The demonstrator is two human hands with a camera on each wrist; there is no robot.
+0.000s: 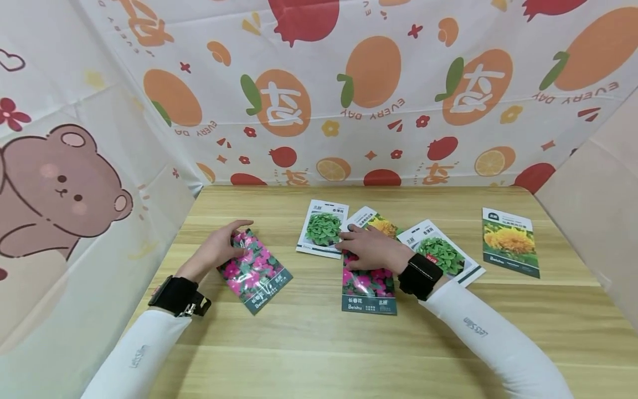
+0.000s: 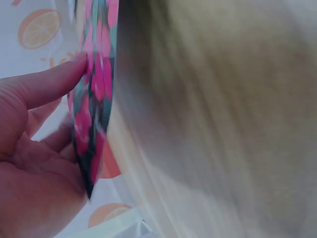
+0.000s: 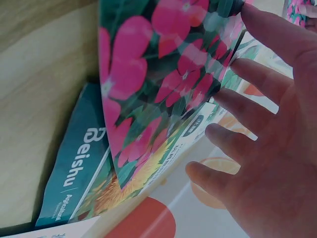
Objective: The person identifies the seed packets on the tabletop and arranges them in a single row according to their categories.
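Observation:
My left hand (image 1: 219,246) pinches the top corner of a pink-flower seed packet (image 1: 256,274) lying slanted on the wooden table (image 1: 319,349). In the left wrist view the thumb (image 2: 54,82) presses that packet's (image 2: 96,94) front, with the other fingers behind it. My right hand (image 1: 366,246) rests with straight, spread fingers on a second pink-flower packet (image 1: 369,285). In the right wrist view this packet (image 3: 163,74) curves up in front of the right hand (image 3: 257,124). A yellow-flower packet (image 1: 379,223) lies partly under it.
A green-leaf packet (image 1: 324,228) lies just left of my right hand, and another green-leaf packet (image 1: 441,252) to its right. A yellow-flower packet (image 1: 509,241) sits alone at the far right. Printed cloth walls (image 1: 349,94) enclose the table on three sides.

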